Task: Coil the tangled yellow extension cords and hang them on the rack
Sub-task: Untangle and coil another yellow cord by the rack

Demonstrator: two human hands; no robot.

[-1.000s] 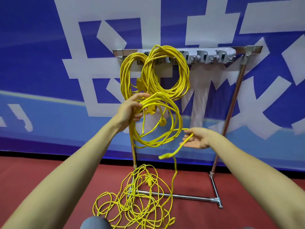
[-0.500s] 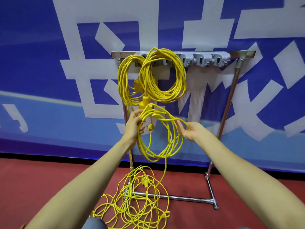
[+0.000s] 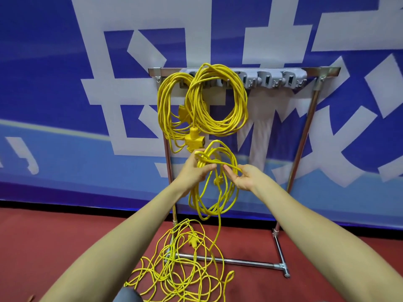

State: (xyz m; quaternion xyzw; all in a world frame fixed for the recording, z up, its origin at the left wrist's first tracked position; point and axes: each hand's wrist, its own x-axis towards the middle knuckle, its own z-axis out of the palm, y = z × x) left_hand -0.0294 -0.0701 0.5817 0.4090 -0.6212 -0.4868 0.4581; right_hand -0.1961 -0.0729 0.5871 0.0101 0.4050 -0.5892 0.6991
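On rack (image 3: 322, 70): two coils (image 3: 241, 105) hung. Left hand (image 3: 193, 168) gripped third coil (image 3: 209, 212); right hand (image 3: 246, 177) pinched its strand (image 3: 226, 165). Tangle (image 3: 174, 277) awaited on floor (image 3: 65, 232).

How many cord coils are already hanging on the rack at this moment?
2. A long coil hangs at the rack's left end; a rounder coil hangs just right, overlapping it. The left hand grips a third coil, unhung.
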